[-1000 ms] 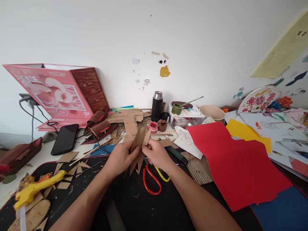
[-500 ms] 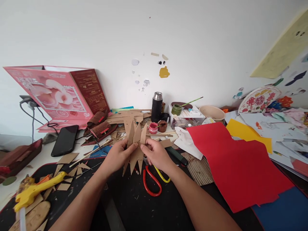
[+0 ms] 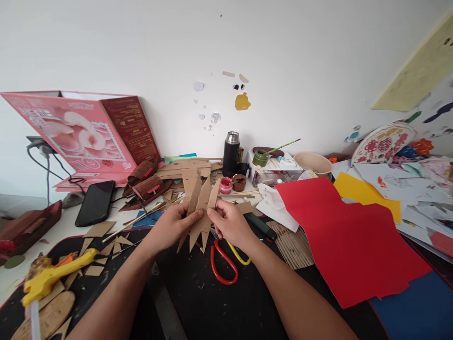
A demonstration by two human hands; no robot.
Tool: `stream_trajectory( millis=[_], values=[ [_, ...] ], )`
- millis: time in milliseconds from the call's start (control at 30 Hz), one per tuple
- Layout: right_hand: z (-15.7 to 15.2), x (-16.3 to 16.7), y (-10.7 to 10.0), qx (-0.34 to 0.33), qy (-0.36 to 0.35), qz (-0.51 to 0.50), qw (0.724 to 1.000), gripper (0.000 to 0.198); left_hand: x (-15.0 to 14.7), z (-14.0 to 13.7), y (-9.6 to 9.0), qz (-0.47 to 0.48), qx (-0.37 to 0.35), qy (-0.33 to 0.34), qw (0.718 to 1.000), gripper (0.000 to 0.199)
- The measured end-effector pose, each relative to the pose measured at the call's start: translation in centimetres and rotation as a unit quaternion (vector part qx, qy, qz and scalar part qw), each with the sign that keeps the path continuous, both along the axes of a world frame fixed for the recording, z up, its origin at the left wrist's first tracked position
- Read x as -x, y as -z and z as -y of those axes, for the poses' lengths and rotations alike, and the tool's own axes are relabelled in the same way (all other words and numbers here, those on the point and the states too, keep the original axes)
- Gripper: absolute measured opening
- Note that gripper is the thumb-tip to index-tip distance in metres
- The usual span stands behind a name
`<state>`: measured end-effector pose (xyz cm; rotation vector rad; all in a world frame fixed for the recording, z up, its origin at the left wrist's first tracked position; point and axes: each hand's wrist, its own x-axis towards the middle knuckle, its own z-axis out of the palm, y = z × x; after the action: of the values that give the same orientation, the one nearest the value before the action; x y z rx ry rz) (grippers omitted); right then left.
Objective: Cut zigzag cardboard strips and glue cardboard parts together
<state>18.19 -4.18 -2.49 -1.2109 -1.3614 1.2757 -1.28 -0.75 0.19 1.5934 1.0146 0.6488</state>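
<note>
Several pointed strips of brown cardboard (image 3: 200,208) are fanned out between my two hands, their tips sticking up and down past my fingers. My left hand (image 3: 176,223) is closed on the strips from the left, thumb lying across their middle. From the right, my right hand (image 3: 228,221) pinches the rightmost strip between thumb and fingers. Just below on the black mat lie scissors with one red handle (image 3: 223,267) and one yellow handle (image 3: 241,254); their blades are mostly hidden behind my right hand and the cardboard.
A yellow glue gun (image 3: 58,276) lies at left among cardboard scraps, with a phone (image 3: 95,203) behind it. A metal ruler-like strip (image 3: 166,302) lies near my left forearm. Paint jars (image 3: 225,185) and a black flask (image 3: 231,155) stand ahead. Red paper (image 3: 339,236) covers the right side.
The cardboard strips have tilted, their upper tips leaning further right and lower tips further left. Both hands keep their hold in nearly the same place. The view has shifted slightly.
</note>
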Motion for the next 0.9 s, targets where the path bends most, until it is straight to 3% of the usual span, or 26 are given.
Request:
stream_trajectory(
  millis=[300,900],
  values=[
    [0.0,0.15,0.13,0.022,0.001,0.003,1.0,0.016,0.12,-0.2,0.11,-0.054,-0.053,0.002,0.997,0.053],
    [-0.25,0.15,0.71,-0.004,-0.001,0.016,1.0,0.021,0.2,-0.29,0.34,-0.065,-0.07,0.0,0.995,0.045]
  ],
)
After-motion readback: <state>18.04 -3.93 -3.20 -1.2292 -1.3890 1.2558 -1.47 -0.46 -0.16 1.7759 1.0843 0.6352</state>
